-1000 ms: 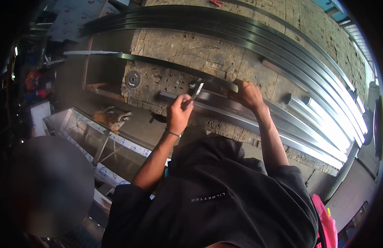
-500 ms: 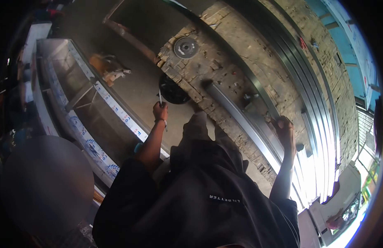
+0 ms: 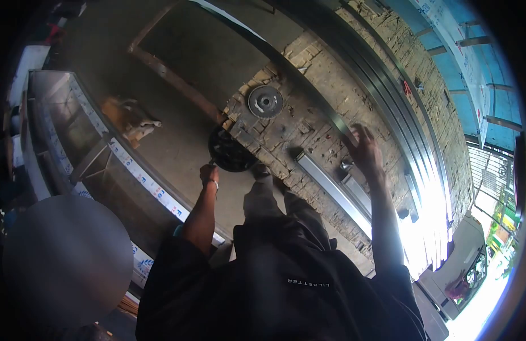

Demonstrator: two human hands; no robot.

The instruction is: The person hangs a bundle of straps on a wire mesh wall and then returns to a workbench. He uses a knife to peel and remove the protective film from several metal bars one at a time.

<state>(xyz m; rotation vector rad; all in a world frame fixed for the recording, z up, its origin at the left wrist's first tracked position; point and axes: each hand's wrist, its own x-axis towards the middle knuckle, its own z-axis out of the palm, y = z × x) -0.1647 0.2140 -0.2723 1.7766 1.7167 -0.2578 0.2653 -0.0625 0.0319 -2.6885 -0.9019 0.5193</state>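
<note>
My left hand (image 3: pixel 208 172) is closed beside a round black container (image 3: pixel 233 152) at the edge of the rough workbench (image 3: pixel 325 74). What it holds is too small to make out. Over the bench, my right hand (image 3: pixel 366 150) has its fingers around the near end of a long, thin metal strip (image 3: pixel 308 88). The strip runs away over the bench and past its far edge. A round metal disc (image 3: pixel 265 102) lies to the left of the strip. Closer to me, a short metal bar (image 3: pixel 334 192) rests along the bench's near side.
Several long metal profiles (image 3: pixel 382 85) lie along the bench's right side, with a red object (image 3: pixel 406 87) near them. A long metal frame with printed film (image 3: pixel 143 177) stands at the left. An orange-and-white animal (image 3: pixel 129 120) is on the floor. Blue panels (image 3: pixel 445 62) are at upper right.
My right hand and the strip have moved away from me along the bench. The thin light tool seen in my left hand no longer shows clearly. The camera view has shifted.
</note>
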